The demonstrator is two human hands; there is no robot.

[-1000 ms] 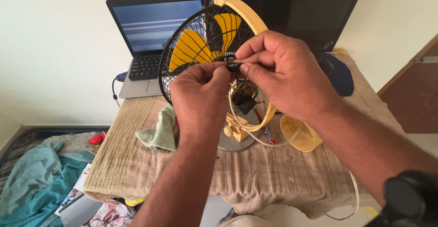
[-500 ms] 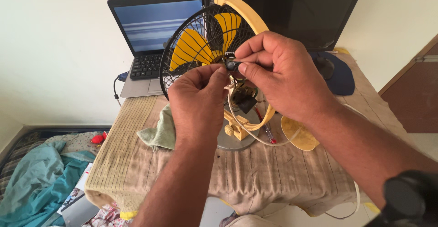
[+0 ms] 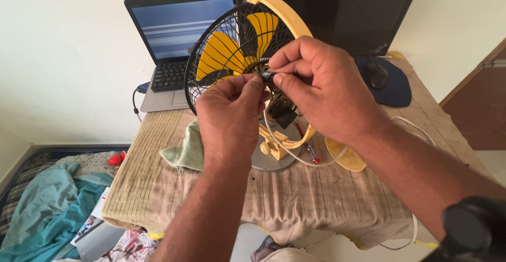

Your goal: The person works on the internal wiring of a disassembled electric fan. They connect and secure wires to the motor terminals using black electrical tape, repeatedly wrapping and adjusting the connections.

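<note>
A small table fan point(image 3: 232, 51) with yellow blades, a black wire guard and a cream frame stands on a grey round base point(image 3: 263, 159) in the middle of the table. My left hand point(image 3: 229, 112) and my right hand point(image 3: 316, 85) meet at the back of the fan. Both pinch a small dark part point(image 3: 265, 75) by the motor, where bare wiring and a black component show. A white cable point(image 3: 295, 156) loops down from the fan onto the cloth. The motor itself is mostly hidden behind my fingers.
An open laptop point(image 3: 174, 35) stands at the back left, a dark monitor point(image 3: 342, 9) behind the fan. A mouse on a blue pad point(image 3: 390, 83), a cream fan cover point(image 3: 345, 154), a green rag point(image 3: 184, 151) and a pen lie on the cloth-covered table point(image 3: 158, 188). Clothes lie on the floor at left.
Both hands stay pinched at the back of the fan, with only small finger movement. The view has shifted slightly.
</note>
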